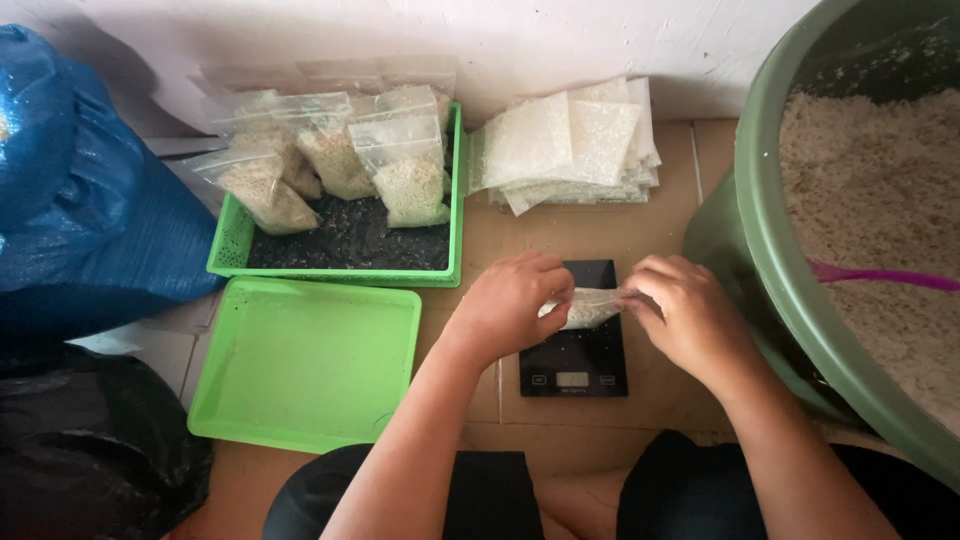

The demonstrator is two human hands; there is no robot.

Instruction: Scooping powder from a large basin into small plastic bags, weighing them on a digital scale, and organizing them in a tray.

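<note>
Tiled floor [640,240] under scale [575,345], trays [300,365].

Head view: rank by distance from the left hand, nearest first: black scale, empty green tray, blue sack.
From the left hand:
1. Black scale, directly beneath and beside it, to its right.
2. Empty green tray, on the floor to its left.
3. Blue sack, at the far left edge.

bags [330,160] in basket [232,245], tray [300,365] before it

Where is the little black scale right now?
The black scale sits on the floor in the middle of the head view, under the left hand and right hand, which hold a small filled bag above it.
</note>
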